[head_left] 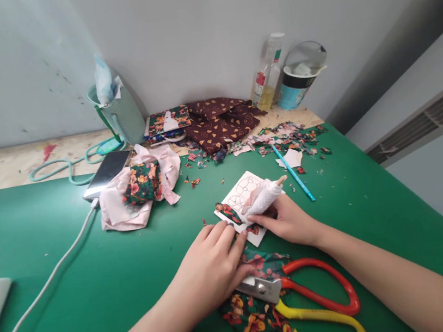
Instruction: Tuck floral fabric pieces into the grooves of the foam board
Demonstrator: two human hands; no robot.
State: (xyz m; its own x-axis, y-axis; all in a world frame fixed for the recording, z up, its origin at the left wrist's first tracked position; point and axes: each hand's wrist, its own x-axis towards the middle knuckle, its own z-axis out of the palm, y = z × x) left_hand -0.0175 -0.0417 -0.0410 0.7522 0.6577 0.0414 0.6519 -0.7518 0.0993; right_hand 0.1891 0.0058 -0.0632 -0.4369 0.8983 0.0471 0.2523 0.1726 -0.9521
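Note:
My right hand (287, 220) is closed round a stick-like tool wrapped in white cloth (261, 198), its tip pressed down onto a white pattern card (243, 190) on the green mat. My left hand (210, 263) lies flat with fingers stretched out, holding down a piece of dark floral fabric (228, 213) at the card's near edge. More floral fabric (259, 320) lies just below my hands, under a pair of scissors with red and yellow handles (318, 298).
A blue pencil (293, 173) lies right of the card. A pink and floral cloth pile (138, 191), a phone (107, 171) with white cable, brown fabric (219, 122), scraps (283, 138), a bottle (268, 71) and a cup (296, 86) sit behind. A green mat (76, 274) covers the table.

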